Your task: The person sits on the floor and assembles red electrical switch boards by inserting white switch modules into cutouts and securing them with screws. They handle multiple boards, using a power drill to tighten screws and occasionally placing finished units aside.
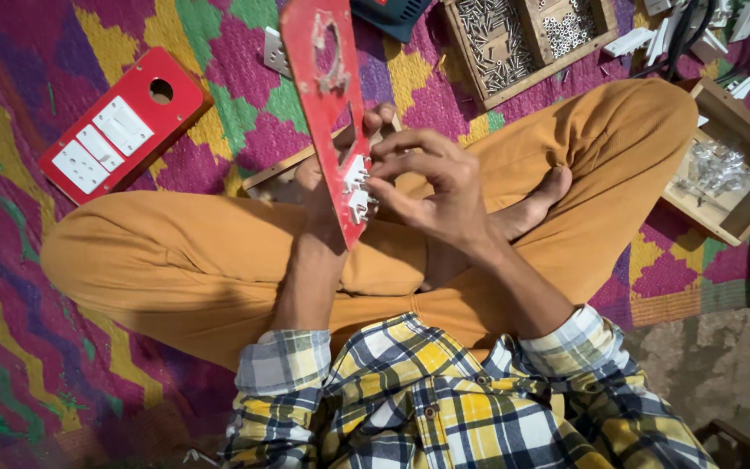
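1. Head view: we see the left hand (316,187) gripping the red switch panel (330,104) upright on edge above the lap, while the right hand (431,187) fingers (392,148) pinch a white switch (358,193) on it.
2. Another red board (119,126) lies on the patterned rug (10,287), well apart.

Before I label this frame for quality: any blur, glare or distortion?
Head view: wide-angle bending at the edges; the red panel and right hand are fairly sharp; left hand mostly hidden; soft light, no glare; the screw tray looks slightly grainy.
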